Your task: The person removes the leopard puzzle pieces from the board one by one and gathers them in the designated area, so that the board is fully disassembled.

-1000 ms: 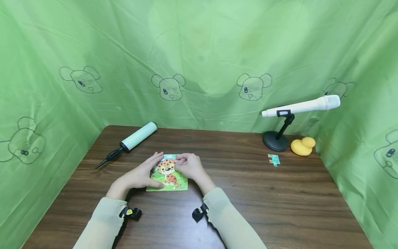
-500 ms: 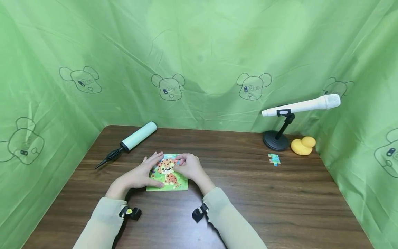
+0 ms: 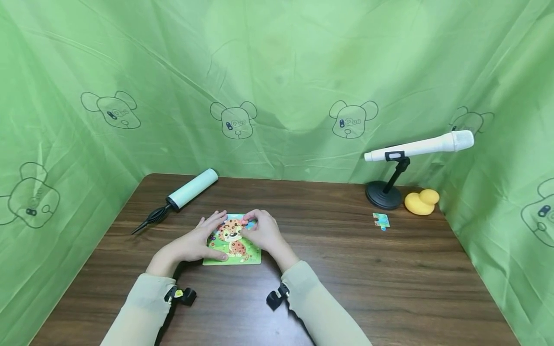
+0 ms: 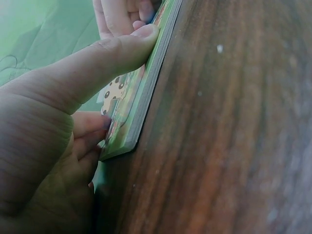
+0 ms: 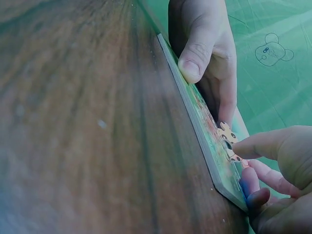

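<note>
A jigsaw puzzle board (image 3: 248,259) with a spotted leopard cub on green lies flat on the table. My left hand (image 3: 190,244) rests over its left side, thumb laid on the lower face and fingers stretched to the far left edge. At its upper right, my right hand (image 3: 265,233) pinches a puzzle piece (image 5: 225,134) printed with part of the cub's face. In the right wrist view this piece stands tilted up from the board. Fingers hide part of the piece and the board's upper right.
A loose blue puzzle piece (image 3: 382,221) lies to the right. Behind it stand a white microphone (image 3: 426,147) on a black stand (image 3: 384,195) and a yellow rubber duck (image 3: 421,202). A pale green hand pump (image 3: 193,189) lies back left. Green cloth (image 3: 277,72) encloses the table.
My right index finger and knuckles have risen slightly at the board's upper right corner. My left hand and the board stay where they were.
</note>
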The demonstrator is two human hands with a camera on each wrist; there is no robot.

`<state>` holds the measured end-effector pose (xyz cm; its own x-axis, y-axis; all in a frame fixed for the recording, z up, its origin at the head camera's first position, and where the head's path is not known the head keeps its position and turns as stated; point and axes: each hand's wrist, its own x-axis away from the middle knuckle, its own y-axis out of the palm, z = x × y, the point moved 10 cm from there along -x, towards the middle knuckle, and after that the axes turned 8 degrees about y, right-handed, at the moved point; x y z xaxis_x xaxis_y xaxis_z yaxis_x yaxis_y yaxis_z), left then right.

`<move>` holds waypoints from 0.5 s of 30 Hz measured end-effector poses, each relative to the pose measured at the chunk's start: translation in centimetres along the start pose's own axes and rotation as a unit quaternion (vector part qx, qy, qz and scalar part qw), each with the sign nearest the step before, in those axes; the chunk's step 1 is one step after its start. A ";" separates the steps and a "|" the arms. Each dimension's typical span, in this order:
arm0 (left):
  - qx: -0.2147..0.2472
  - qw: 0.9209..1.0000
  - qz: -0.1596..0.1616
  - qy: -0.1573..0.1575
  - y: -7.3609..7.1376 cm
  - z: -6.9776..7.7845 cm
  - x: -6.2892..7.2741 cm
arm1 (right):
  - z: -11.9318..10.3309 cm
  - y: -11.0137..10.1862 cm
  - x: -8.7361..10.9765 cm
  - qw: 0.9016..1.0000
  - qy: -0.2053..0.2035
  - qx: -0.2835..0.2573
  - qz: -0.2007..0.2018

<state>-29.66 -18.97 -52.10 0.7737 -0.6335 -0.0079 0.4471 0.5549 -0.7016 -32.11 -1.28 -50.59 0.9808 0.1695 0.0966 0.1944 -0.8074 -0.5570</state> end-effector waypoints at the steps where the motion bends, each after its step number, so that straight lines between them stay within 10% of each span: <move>1: -0.001 1.000 0.000 -0.001 0.0 0.0 0.0 | 0.0 0.0 0.0 1.000 -0.002 -0.003 0.000; 15: -0.001 1.000 -0.004 -0.003 -0.1 -0.1 0.0 | -0.2 0.5 -0.5 0.999 -0.028 -0.006 -0.014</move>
<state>-29.71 -19.08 -52.11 0.7726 -0.6349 0.0014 0.4520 0.5484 -0.7035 -32.46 -1.86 -50.77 0.9728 0.2225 0.0651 0.2215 -0.8091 -0.5444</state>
